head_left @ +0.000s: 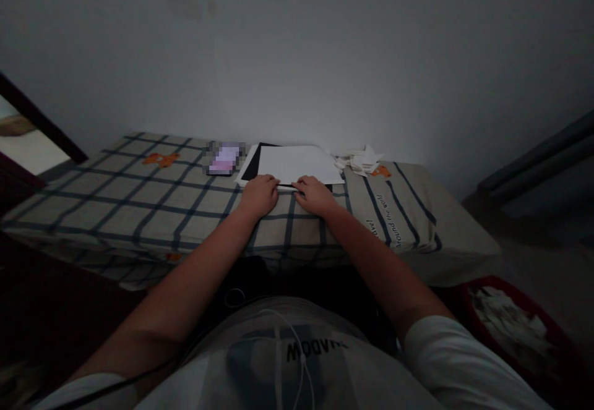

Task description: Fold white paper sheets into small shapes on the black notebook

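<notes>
A white sheet of paper lies on a dark flat board on the checked cloth of a table, close to the wall. My left hand rests at the sheet's near edge with fingers curled on it. My right hand sits beside it, fingertips on the same near edge. Both hands seem to pinch or press the paper's front edge; the fingertips are partly hidden. A small heap of folded white paper pieces lies to the right of the sheet.
A phone with a lit screen lies left of the board. A red bin holding white scraps stands on the floor at lower right. A white earphone cable hangs over my shirt. The plain wall is right behind the table.
</notes>
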{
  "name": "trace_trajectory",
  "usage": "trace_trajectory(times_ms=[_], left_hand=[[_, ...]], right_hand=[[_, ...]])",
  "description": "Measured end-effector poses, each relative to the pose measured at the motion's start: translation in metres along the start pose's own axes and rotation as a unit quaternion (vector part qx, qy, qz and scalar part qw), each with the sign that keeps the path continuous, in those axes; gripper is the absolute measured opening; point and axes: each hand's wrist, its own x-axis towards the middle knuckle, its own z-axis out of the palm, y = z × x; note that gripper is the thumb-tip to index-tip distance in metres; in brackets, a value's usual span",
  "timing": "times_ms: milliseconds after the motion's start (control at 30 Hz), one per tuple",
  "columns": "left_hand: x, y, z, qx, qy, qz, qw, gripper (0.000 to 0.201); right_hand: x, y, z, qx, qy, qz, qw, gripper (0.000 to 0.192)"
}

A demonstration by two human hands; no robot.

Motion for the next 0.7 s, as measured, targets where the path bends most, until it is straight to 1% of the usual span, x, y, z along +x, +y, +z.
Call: trace_trajectory(times_ms=[133, 233, 333, 433, 500, 600, 700], left_hand=[[0.0, 0.002, -0.004, 0.011, 0.001, -0.018, 1.0, 0.033], [0.0, 0.0, -0.003, -0.003, 0.0, -0.032, 0.999, 0.033], [0.003, -0.008, 0.002, -0.036, -0.006, -0.035, 0.999, 0.033], [0.007, -0.021, 0.007, -0.087, -0.002, -0.038, 0.995, 0.033], [0.011, -0.03, 0.009, -0.135, -0.021, -0.048, 0.99, 0.035], [0.017, -0.043, 0.005, -0.178, -0.07, -0.065, 0.979, 0.035], [0.023, -0.052, -0.001, -0.196, -0.091, -0.05, 0.975, 0.034]], right_hand=[[0.001, -0.001, 0.0, -0.001, 0.017, 0.005, 1.0, 0.04], [0.008, 0.001, 0.001, 0.005, 0.025, 0.027, 0.999, 0.038], [0.022, 0.002, 0.0, 0.007, 0.014, 0.03, 0.999, 0.033], [0.038, 0.004, 0.0, 0.03, -0.007, 0.023, 0.999, 0.029], [0.046, 0.007, 0.001, 0.051, -0.023, 0.033, 0.998, 0.025], [0.052, 0.009, 0.001, 0.077, -0.04, 0.05, 0.995, 0.024], [0.055, 0.009, 0.003, 0.084, -0.037, 0.068, 0.993, 0.025]])
